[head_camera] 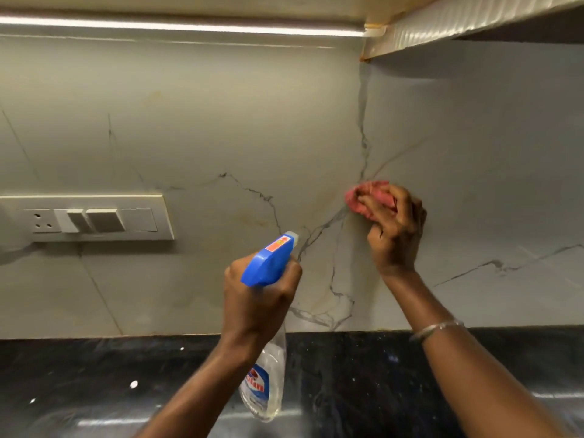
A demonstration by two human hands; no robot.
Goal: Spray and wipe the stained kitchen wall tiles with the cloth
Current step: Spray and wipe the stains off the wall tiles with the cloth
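- Up close at the wall tiles (221,121): pale grey, marble-look, with thin dark veins branching across the surface.
- Faint yellow-brown staining along the veins near the middle, strongest just left of and below the cloth.
- Pressing a cloth (366,197) against the tiles with the right hand (395,229), right where several veins meet.
- Pink-red, bunched into a small wad, a little blurred at the edges, showing mostly at the upper left of the fist.
- Right fingers (379,213) curled in tight round the wad, back of the hand toward the camera.
- Thin silver bracelet (437,330) on the right forearm.
- Gripping a spray bottle (268,263) in the left hand (257,298), lower than the cloth and to its left, well clear of it.
- Left fingers wrapped closed round the neck beneath the blue trigger head; trigger itself hidden, so no telling whether squeezed.
- Pale nozzle aimed up at the tiles, near but not touching; orange-red sticker on top of the head.
- Clear bottle body hanging below the fist, blue-and-red label on it, seen against the black speckled countertop (94,374).
- Off to the left, a white switch panel (85,218) set in the tiles: socket, then rocker switches.
- Overhead, a lit light strip (189,26) running along the cabinet underside (474,23).
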